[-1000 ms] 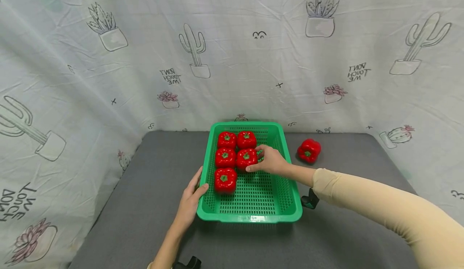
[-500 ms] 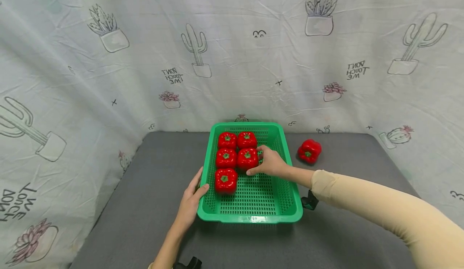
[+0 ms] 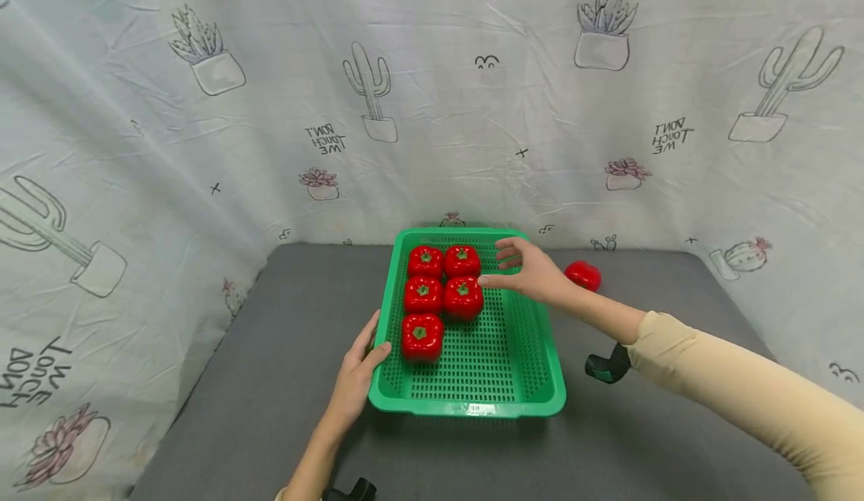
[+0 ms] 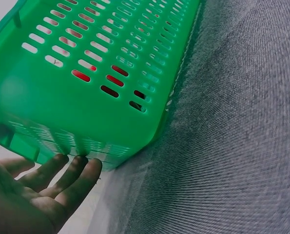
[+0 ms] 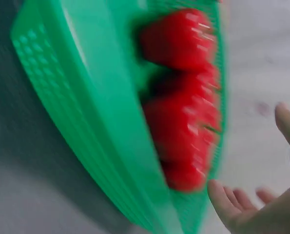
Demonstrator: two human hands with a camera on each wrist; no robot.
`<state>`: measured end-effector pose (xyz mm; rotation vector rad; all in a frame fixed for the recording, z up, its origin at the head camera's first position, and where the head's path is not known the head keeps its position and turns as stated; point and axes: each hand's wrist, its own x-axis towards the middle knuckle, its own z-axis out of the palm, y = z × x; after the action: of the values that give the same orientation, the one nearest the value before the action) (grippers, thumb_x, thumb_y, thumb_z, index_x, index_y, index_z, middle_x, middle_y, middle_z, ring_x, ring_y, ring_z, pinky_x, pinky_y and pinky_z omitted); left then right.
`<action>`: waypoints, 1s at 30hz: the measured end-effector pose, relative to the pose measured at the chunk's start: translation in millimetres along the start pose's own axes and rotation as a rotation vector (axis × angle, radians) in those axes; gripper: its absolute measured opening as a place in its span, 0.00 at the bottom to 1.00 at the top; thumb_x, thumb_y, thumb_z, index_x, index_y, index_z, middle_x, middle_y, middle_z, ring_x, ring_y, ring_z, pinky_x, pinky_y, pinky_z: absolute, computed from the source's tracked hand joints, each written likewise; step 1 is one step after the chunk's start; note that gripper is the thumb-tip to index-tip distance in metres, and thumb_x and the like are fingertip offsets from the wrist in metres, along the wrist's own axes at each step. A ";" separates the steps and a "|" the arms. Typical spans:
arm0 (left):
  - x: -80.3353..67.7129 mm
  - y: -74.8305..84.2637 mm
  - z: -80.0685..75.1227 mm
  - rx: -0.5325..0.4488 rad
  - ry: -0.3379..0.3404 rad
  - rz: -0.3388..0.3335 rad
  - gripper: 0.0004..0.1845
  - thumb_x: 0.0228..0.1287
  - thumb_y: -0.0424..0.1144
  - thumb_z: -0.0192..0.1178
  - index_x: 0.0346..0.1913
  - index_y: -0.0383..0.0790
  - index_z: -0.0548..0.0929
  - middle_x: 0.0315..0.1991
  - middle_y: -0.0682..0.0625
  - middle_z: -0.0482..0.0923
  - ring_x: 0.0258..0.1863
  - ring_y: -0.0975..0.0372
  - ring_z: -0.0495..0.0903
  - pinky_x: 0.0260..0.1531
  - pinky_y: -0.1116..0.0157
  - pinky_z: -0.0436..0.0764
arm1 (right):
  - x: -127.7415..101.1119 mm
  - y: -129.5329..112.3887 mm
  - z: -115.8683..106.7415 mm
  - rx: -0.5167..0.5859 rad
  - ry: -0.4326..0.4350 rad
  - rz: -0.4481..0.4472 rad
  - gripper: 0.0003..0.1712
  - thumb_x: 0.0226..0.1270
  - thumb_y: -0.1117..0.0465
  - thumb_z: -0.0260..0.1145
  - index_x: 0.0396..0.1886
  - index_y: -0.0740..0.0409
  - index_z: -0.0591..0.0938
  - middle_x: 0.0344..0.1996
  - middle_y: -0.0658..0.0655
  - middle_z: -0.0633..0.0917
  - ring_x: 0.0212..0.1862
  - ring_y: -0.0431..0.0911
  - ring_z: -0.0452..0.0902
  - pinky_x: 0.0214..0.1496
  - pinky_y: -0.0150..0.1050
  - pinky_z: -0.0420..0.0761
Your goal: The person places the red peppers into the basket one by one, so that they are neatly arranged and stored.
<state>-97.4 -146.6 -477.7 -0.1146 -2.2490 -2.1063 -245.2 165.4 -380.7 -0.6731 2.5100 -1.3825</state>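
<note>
Right hand (image 3: 533, 268), grip wide and seemingly empty, hovers over green basket (image 3: 520, 381).

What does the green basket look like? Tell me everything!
The green basket is a shallow rectangular tray that looks like plastic, with slots all over its floor and sloping walls and a smooth rim. It sits flat on the gray table. Five red peppers stand inside, packed toward its far left part; the near and right parts are bare. The left hand rests against its left wall, thumb over the rim. The right hand hovers open above its far right corner.
</note>
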 end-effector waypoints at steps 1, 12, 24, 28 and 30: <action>-0.1 0.1 0.0 -0.002 0.000 -0.001 0.32 0.75 0.46 0.53 0.78 0.54 0.55 0.74 0.55 0.56 0.68 0.58 0.63 0.57 0.66 0.72 | -2.9 0.3 -10.4 -0.001 -0.004 -0.035 0.46 0.55 0.43 0.77 0.68 0.56 0.69 0.60 0.58 0.75 0.61 0.55 0.71 0.55 0.51 0.76; 3.0 2.0 1.6 -0.012 -0.005 0.002 0.33 0.75 0.46 0.53 0.78 0.53 0.55 0.74 0.55 0.56 0.68 0.59 0.62 0.57 0.67 0.71 | -21.0 88.2 -115.5 -0.039 0.029 -0.166 0.39 0.55 0.62 0.78 0.68 0.49 0.75 0.67 0.55 0.71 0.66 0.56 0.67 0.63 0.57 0.67; 3.5 2.3 6.0 -0.028 -0.020 0.005 0.32 0.76 0.44 0.53 0.78 0.53 0.56 0.74 0.54 0.57 0.67 0.57 0.64 0.57 0.65 0.72 | -30.9 150.2 -132.6 -0.058 -0.124 -0.008 0.46 0.54 0.57 0.79 0.72 0.54 0.70 0.71 0.65 0.63 0.68 0.70 0.58 0.61 0.66 0.64; 0.2 3.3 3.9 -0.014 0.003 0.002 0.31 0.76 0.44 0.53 0.77 0.54 0.57 0.73 0.54 0.57 0.68 0.57 0.63 0.56 0.66 0.72 | -26.5 153.8 -127.6 -0.082 -0.141 -0.027 0.47 0.53 0.57 0.79 0.73 0.55 0.69 0.71 0.65 0.64 0.68 0.70 0.57 0.62 0.66 0.64; -1.6 3.5 2.4 -0.009 0.012 0.000 0.31 0.76 0.44 0.53 0.77 0.54 0.57 0.73 0.55 0.57 0.68 0.58 0.63 0.56 0.67 0.72 | -23.3 155.4 -124.7 -0.086 -0.157 -0.039 0.48 0.53 0.58 0.80 0.73 0.56 0.68 0.71 0.66 0.63 0.68 0.70 0.57 0.62 0.65 0.63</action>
<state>-95.5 -144.0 -474.5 -0.1012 -2.2329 -2.1117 -317.9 341.3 -444.2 -0.8174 2.4555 -1.1894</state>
